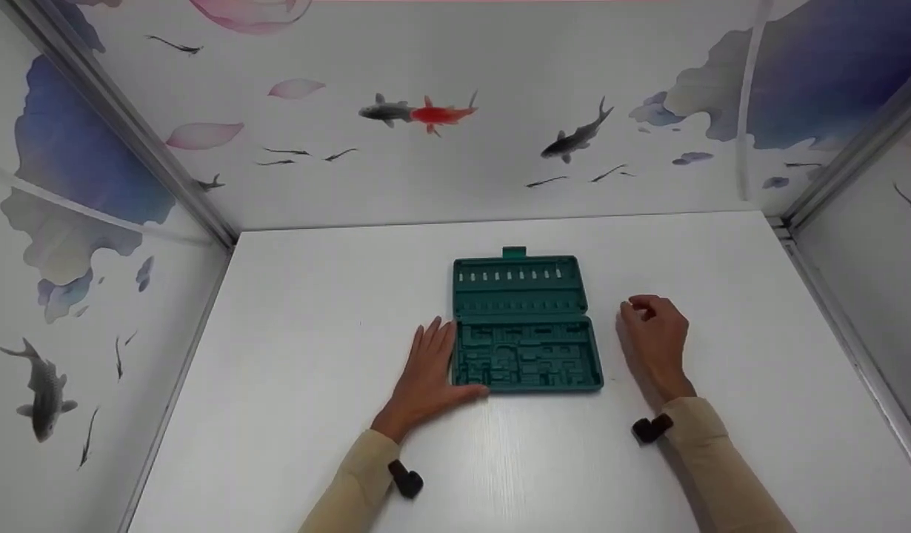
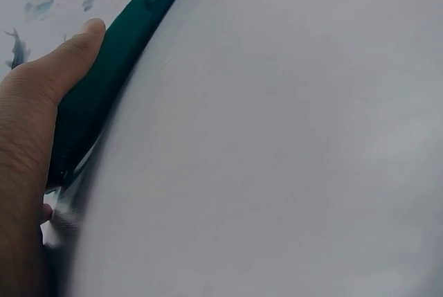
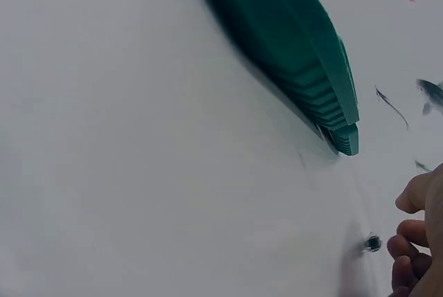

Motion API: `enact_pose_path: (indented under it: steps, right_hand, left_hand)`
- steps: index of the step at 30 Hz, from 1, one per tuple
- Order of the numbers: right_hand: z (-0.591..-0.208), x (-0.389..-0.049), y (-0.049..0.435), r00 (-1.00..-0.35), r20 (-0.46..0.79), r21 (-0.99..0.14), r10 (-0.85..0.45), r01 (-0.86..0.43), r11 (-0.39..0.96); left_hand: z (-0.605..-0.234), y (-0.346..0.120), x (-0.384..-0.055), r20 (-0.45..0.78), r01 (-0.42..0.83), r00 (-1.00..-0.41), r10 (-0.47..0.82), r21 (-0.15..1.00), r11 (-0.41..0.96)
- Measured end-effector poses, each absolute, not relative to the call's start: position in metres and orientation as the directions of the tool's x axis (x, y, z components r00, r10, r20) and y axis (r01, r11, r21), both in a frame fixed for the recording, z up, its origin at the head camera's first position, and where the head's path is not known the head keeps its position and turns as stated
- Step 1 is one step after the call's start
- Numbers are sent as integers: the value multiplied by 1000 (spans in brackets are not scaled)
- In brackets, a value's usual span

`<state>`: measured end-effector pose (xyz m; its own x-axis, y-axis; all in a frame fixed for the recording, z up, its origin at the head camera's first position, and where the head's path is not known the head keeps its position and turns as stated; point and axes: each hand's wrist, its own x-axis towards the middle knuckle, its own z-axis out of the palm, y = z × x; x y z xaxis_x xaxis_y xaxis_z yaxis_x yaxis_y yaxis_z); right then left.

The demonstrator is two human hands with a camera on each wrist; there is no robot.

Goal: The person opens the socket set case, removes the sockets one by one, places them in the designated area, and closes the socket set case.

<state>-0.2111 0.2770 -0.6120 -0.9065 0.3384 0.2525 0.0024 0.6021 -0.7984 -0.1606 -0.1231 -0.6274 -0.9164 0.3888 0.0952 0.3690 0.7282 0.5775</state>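
A green moulded plastic case (image 1: 528,318) lies unfolded on the white table (image 1: 307,355), its lid towards the back wall. Its lower half shows shaped recesses, and a row of small pale marks runs across the lid. My left hand (image 1: 429,370) rests against the case's left side with fingers stretched out, the thumb along the front edge. To the right of the case and apart from it, my right hand (image 1: 657,333) has its fingers curled. In the right wrist view, a small dark round piece (image 3: 373,243) shows at its fingertips; its exact kind is unclear.
A white back wall (image 1: 500,170) printed with fish and petals closes off the table's far edge. Metal-framed side panels stand left and right. A latch tab (image 1: 514,252) sticks out from the lid's far edge.
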Motion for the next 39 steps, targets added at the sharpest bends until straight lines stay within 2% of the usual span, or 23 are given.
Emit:
enact_pose_path:
  steps: [3,7,18,30,39]
  right_hand:
    - [-597,-221,275,-918,296,-786,263,-78,613]
    - [-581,-236,268,-951,265,-787,162,-116,606]
    - [-575,-270,249,-992,126,-766,-24,-113,633]
    - [-588,-286,242,-981,116,-699,-154,-191,689]
    - [-584,-294,232,-974,154,-665,-166,-226,712]
  left_hand:
    - [-626,-123,-160,94,367,-917,387,577,730]
    - [-626,-123,-160,85,360,-919,385,581,730]
    - [-627,-122,-159,94,365,-919,384,574,733]
    - [-629,-121,-161,95,374,-916,389,553,745]
    - [-630,-122,-162,93,363,-920,380,563,742]
